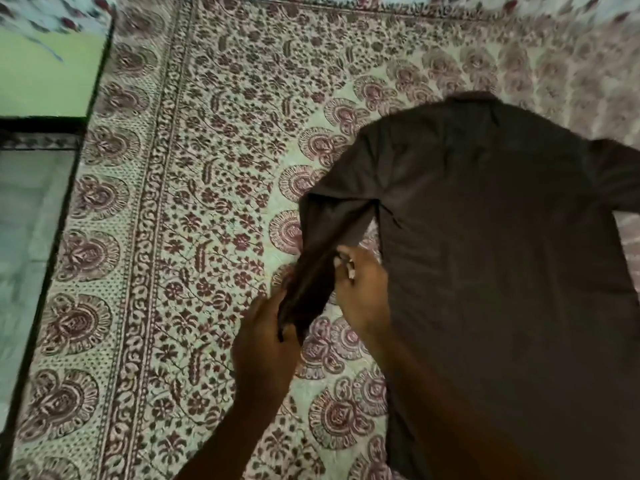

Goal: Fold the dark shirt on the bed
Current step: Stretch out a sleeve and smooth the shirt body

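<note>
The shirt lies flat on the bed toward 3 o'clock. Its sleeve runs toward 7 o'clock; the left hand grips the cuff end, and the right hand pinches the sleeve just above.

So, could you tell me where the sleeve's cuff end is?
Head view, lower centre, left of the dark shirt: the left hand holds the sleeve end, the right hand grips it just above.

Gripping cuff end of shirt sleeve w/ L hand, fingers curled round it. Pinching same sleeve just above w/ R hand. Reaching in w/ both forearms from bottom, close together.
</note>
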Motion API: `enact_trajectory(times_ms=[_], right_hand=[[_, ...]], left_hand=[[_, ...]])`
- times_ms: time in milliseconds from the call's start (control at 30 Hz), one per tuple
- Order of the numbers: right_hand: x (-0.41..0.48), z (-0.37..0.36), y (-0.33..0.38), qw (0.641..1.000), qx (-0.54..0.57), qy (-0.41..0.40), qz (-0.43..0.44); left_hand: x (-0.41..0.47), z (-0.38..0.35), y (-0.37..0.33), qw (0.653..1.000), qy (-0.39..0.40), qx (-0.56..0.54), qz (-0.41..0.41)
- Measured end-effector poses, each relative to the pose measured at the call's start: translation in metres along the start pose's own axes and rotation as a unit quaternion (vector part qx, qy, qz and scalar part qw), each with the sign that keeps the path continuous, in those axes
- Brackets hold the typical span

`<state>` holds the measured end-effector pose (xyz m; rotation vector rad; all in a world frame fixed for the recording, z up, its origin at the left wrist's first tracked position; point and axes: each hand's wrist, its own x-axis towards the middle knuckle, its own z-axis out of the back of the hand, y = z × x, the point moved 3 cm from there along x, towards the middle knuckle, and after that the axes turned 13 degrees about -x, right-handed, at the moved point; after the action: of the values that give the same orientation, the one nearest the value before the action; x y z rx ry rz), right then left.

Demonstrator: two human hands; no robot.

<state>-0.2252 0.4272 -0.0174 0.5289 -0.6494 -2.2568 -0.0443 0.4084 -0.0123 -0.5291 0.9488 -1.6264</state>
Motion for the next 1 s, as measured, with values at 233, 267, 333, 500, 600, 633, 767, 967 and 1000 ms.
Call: enact_trajectory(times_ms=[233,267,333,500,600,633,767,967,1000], right_hand=[[0.102,-0.040,0.090,0.993,-0.023,0.003,-0.112],[0.115,-0.044,0.093,0.991,-0.061,0.007,-0.116],[0.137,-0.054,0.095,0.984,-0.118,0.057,-0.118],[0.154,-0.070,0.094,0.986,-0.124,0.053,-0.094],[0.156,-0.052,0.094,0.986,0.018,-0.053,-0.159],[0.153,-0.043,0.095,0.972,0.115,-0.078,-0.191],[0.134,0.002,0.095,0.859,0.443,-0.102,-0.237],[0.091,0.018,0.044,0.841,0.446,-0.063,-0.301],[0.084,0.010,0.034,0.853,0.411,-0.056,-0.317]], left_hand=[[0.033,0.057,0.044,0.964,0.050,0.130,-0.225],[0.034,0.056,0.048,0.964,0.060,0.125,-0.229],[0.037,0.054,0.056,0.973,0.087,0.085,-0.198],[0.049,0.057,0.077,0.994,0.083,0.031,-0.062],[0.061,0.065,0.080,0.995,0.092,0.036,-0.007],[0.066,0.069,0.079,0.995,0.097,0.030,0.003],[0.092,0.095,0.059,0.990,-0.027,0.093,-0.107],[0.114,0.101,0.049,0.930,-0.018,0.269,-0.248],[0.113,0.096,0.057,0.930,0.023,0.289,-0.226]])
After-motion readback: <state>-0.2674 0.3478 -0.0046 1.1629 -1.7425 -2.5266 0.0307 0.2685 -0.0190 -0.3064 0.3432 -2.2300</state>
